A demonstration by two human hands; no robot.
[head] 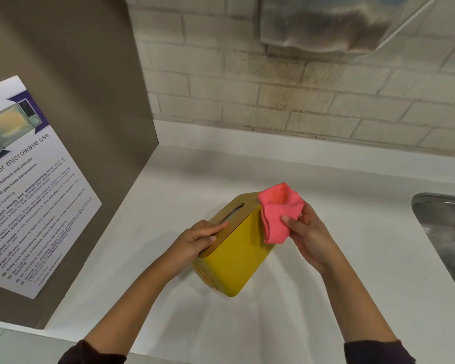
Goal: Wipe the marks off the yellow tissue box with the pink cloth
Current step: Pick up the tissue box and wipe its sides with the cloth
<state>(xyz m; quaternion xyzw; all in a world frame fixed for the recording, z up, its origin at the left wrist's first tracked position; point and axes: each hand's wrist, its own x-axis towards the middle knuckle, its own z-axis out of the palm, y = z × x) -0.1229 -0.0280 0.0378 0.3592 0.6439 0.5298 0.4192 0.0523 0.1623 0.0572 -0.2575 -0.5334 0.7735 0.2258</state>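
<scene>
On the bench (168,179), the left hand (195,243) grips the yellow tissue box (237,258) by its lid; the right hand (307,237) pinches the pink cloth (276,216) at that box's far end.

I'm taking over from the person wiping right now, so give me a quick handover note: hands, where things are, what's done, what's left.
Left hand holds the yellow tissue box by the near end of its wooden lid, steadying it on the white counter.
Right hand pinches the bunched pink cloth at the box's far upper corner.
Done: the long yellow side facing the camera shows no marks.
Left: orange smudges low on the near end face are not yet wiped. The hidden sides cannot be judged.
</scene>
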